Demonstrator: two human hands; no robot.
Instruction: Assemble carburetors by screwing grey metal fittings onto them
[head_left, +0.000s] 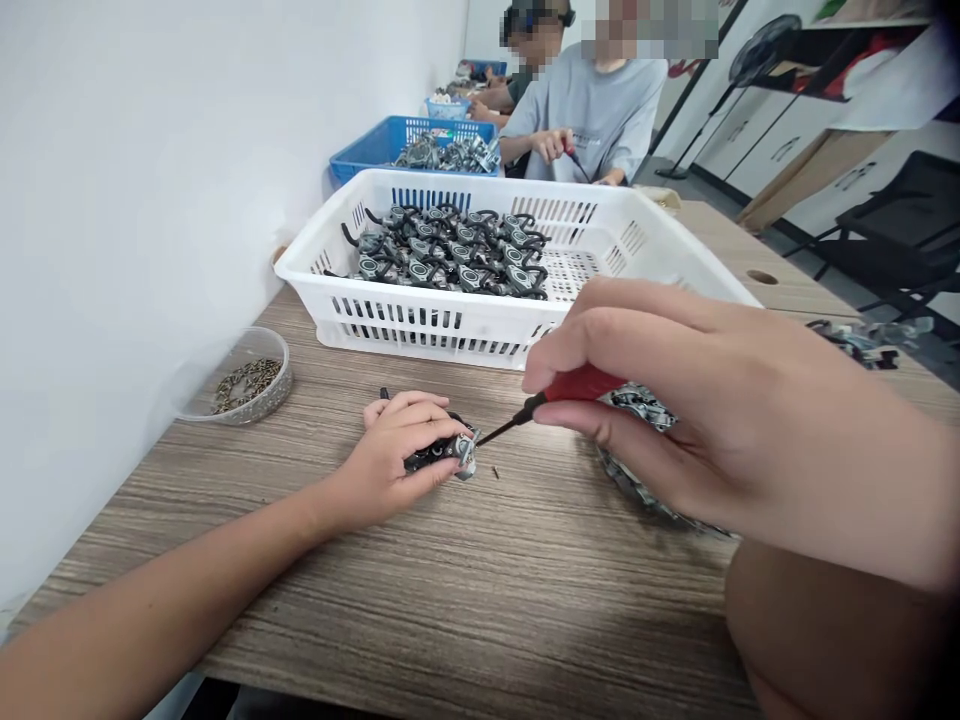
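My left hand [401, 450] is wrapped round a small black and silver metal part [463, 452], holding it down on the wooden table. In my right hand [675, 400] is a screwdriver with a red handle [581, 384], pinched between thumb and fingers. The dark shaft slants down to the left, its tip at the right side of the metal part; whether it sits in a screw is too small to tell. A single small screw [495, 472] lies on the table just right of the part.
A white basket [427, 325] holding several black and silver assemblies stands behind my hands. At the left is a clear tub [281, 385] of screws. Metal parts [637, 480] lie partly beneath my right hand. Beyond are a blue crate [360, 160] and two people.
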